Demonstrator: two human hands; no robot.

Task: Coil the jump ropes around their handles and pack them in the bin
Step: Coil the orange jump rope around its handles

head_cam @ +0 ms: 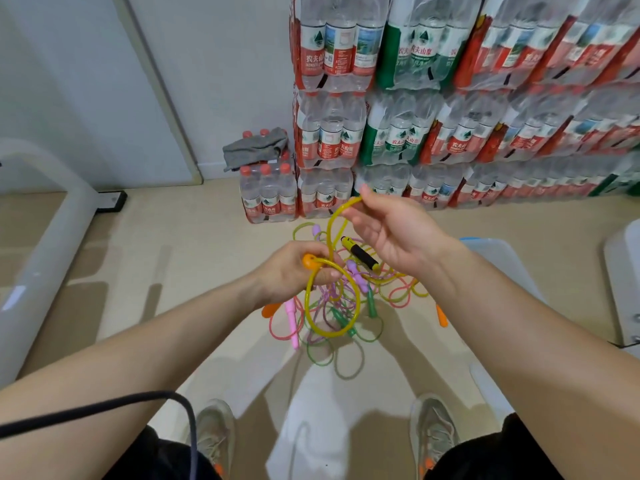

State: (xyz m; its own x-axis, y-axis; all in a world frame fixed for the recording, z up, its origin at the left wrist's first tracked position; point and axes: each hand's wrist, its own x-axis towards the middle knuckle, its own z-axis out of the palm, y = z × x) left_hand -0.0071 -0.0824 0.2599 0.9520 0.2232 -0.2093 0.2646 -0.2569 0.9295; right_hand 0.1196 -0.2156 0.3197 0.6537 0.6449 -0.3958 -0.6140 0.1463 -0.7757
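While your left hand (291, 271) grips the orange handle (309, 262) and your right hand (391, 230) pinches the yellow rope (307, 299) just above, lay turns snug, side by side. Bin (491, 247) near right; the other ropes (322, 355) lie tangled below.

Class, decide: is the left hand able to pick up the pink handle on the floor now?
Probably not yet: the left hand grips the orange handle of the yellow rope. The pink handle lies uncovered just below, within apparent reach.
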